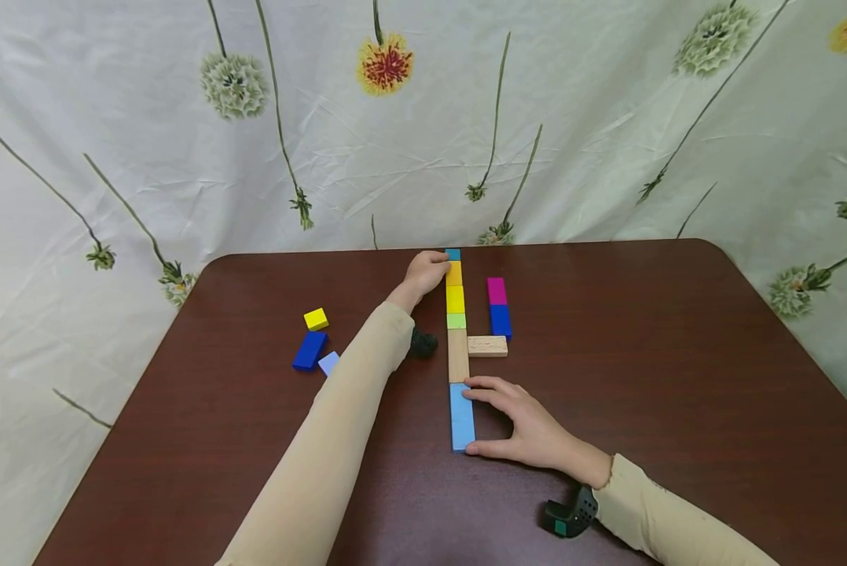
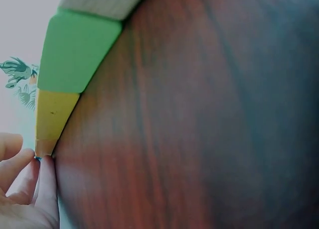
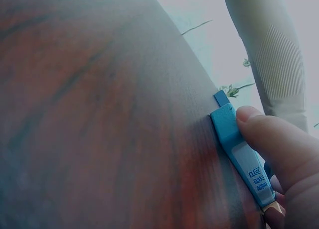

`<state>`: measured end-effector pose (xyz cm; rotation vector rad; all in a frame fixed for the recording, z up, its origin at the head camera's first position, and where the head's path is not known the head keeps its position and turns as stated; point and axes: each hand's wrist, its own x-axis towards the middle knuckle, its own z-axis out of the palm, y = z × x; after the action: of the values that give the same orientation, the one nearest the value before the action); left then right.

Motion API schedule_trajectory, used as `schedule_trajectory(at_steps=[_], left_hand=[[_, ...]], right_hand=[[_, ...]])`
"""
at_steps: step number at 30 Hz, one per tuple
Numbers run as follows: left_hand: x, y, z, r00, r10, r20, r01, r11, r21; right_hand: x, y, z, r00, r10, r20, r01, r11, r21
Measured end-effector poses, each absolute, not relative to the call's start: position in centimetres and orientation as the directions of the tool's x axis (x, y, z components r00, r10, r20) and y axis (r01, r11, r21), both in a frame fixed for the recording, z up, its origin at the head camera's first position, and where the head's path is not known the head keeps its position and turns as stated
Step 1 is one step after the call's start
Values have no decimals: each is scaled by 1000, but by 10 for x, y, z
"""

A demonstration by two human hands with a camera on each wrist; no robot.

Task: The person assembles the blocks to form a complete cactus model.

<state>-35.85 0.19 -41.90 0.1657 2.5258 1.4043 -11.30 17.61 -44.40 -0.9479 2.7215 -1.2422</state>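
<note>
A single-file row of blocks runs away from me along the table. At its near end lies a long light blue block (image 1: 462,420), lettered on one side in the right wrist view. My right hand (image 1: 522,428) holds this block by its right side, thumb near one end, fingertips at the other. The left hand (image 1: 423,275) reaches to the far end, fingertips pinching at a small blue block (image 1: 453,255). Between them lie an orange-yellow block (image 1: 454,273), a yellow block (image 1: 455,299), a light green block (image 1: 456,321) and a plain wooden block (image 1: 458,358).
Another wooden block (image 1: 488,346) projects sideways from the row, near a dark blue block (image 1: 500,321) and a magenta block (image 1: 497,291). Left of my sleeve lie loose yellow (image 1: 316,318), blue (image 1: 310,350) and pale lavender blocks (image 1: 328,362). A flowered cloth (image 1: 423,141) hangs behind the table.
</note>
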Motion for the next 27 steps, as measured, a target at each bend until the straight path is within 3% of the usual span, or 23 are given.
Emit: schedule_trajectory(at_steps=[16, 23, 27], left_hand=[[-350, 3, -417, -976, 159, -146, -48, 501, 864], [-339, -4, -409, -998, 11, -69, -59, 391, 918], [-334, -16, -399, -1000, 11, -27, -22, 305, 952]], right_hand=[[-113, 175, -445, -816, -527, 239, -524, 498, -690], [-111, 174, -444, -820, -523, 231, -515, 500, -697], [-112, 175, -443, -823, -518, 231, -512, 504, -695]])
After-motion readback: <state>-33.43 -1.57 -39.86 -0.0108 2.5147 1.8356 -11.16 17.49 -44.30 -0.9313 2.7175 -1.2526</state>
